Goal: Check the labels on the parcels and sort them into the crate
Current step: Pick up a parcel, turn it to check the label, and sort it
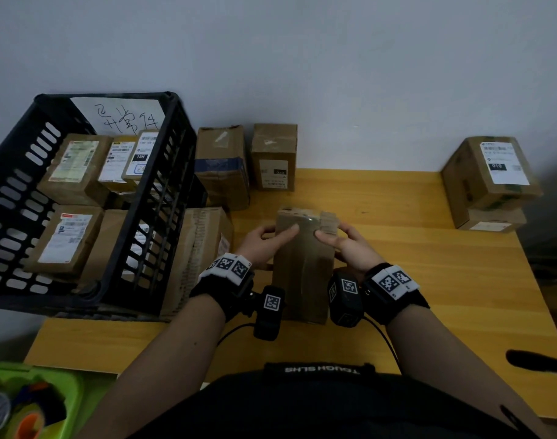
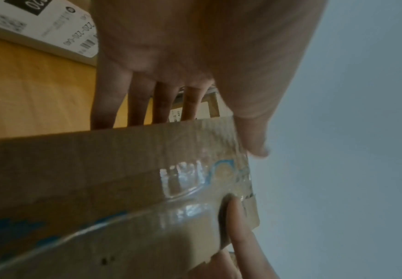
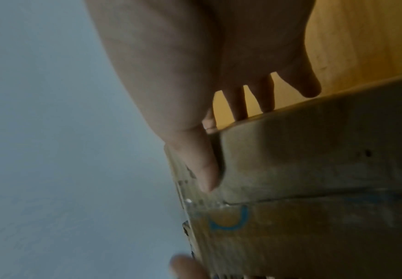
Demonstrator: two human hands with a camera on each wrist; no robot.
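A long brown taped cardboard parcel (image 1: 304, 267) is held over the wooden table (image 1: 413, 280), lengthwise away from me. My left hand (image 1: 267, 240) grips its left side, thumb on the top face and fingers down the side. My right hand (image 1: 343, 245) grips the right side the same way. The face turned up shows no label. In the left wrist view the parcel (image 2: 99, 188) carries clear tape and blue print, with my left hand (image 2: 195, 85) round its edge. The right wrist view shows the parcel (image 3: 314, 179) under my right hand (image 3: 207, 113). The black crate (image 1: 150, 198) at the left holds several labelled parcels.
Beside the crate stand two brown parcels (image 1: 223, 166) (image 1: 274, 156) against the wall, and a larger box (image 1: 201, 248) leans at the crate's side. Two stacked labelled boxes (image 1: 489, 182) sit at the table's far right. A green bin (image 1: 33, 403) is at the lower left.
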